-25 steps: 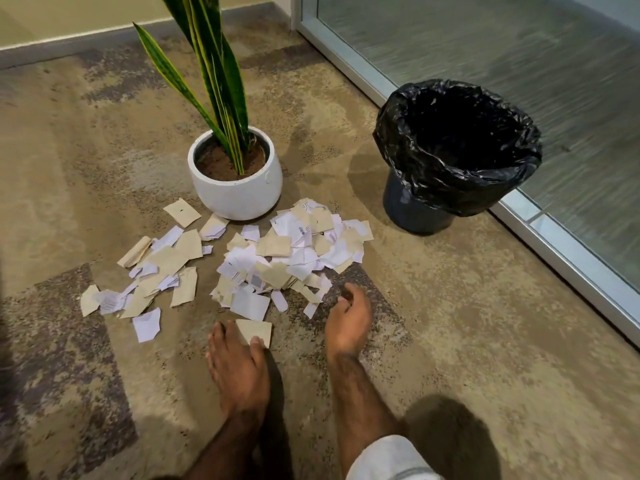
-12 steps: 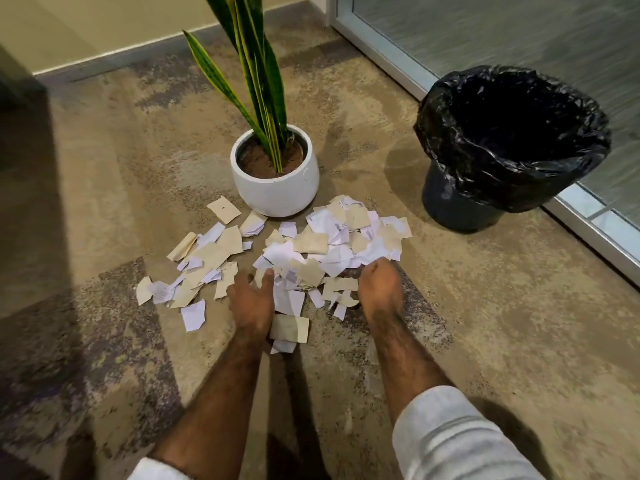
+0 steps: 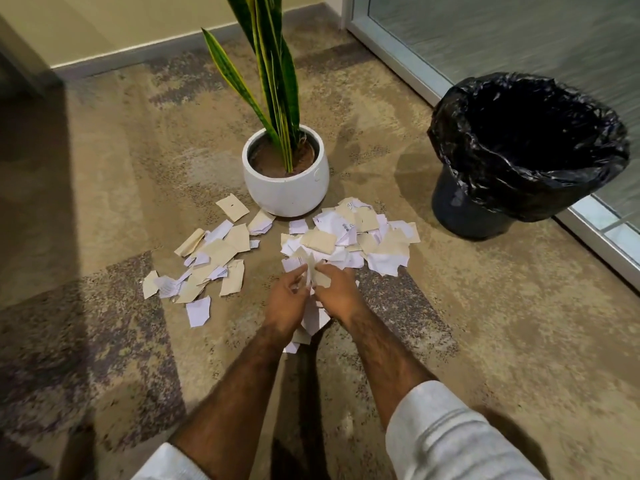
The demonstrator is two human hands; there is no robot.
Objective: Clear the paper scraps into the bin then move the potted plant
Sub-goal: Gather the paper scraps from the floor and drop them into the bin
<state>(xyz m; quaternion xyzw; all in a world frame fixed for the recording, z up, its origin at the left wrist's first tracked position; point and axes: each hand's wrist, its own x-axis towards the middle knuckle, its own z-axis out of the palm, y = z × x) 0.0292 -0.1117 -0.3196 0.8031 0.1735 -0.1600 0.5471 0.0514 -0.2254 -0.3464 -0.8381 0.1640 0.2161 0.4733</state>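
Head view: the left hand and right hand meet low over the carpet, knuckles up. The fingers of both are curled in toward each other and grip a bunch of the scraps between them. A few pieces stick up above the fingertips and more hang out below the wrists.

The rest of the scraps lie on the carpet in two loose groups. The larger heap of white and tan pieces lies just beyond the hands, and its far edge is just beside the pot. A flatter scatter spreads to the left, well apart from the bin, with one white piece lying alone at its near edge.

The plant stands upright in the round white pot, its long green leaves edged in yellow and running out of the top of the picture.

The bin stands to the right of the pot, apart from it and close against the frame of a glass panel. Its black liner is folded over the rim. The inside looks dark, so I cannot tell what it holds.

A pale sleeve covers the right forearm near the bottom edge.
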